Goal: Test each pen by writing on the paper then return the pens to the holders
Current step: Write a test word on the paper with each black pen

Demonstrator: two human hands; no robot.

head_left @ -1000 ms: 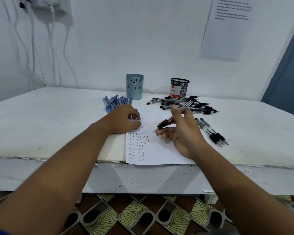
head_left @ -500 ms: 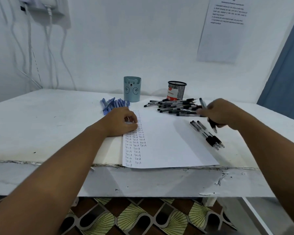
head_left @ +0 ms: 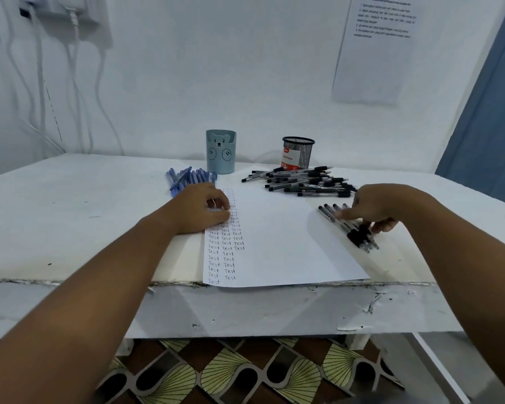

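Right now, from the head camera, the left hand [head_left: 200, 208] rests with loosely curled fingers on the top left corner of the paper [head_left: 277, 240], pinning it beside columns of handwritten "Test". The right hand [head_left: 373, 207] reaches over the small row of black pens [head_left: 349, 225] lying just right of the sheet, forefinger stretched out onto them and thumb low by their dark grips (whether it truly pinches one I cannot tell). To do this well, settle the tested pen parallel with its neighbours so none rolls off the table [head_left: 70, 205]. Behind lie a heap of clear-barrelled black pens [head_left: 301, 182] by the wire mesh holder [head_left: 298, 153], and blue pens [head_left: 187, 176] by the smooth bear-faced holder [head_left: 220, 151].
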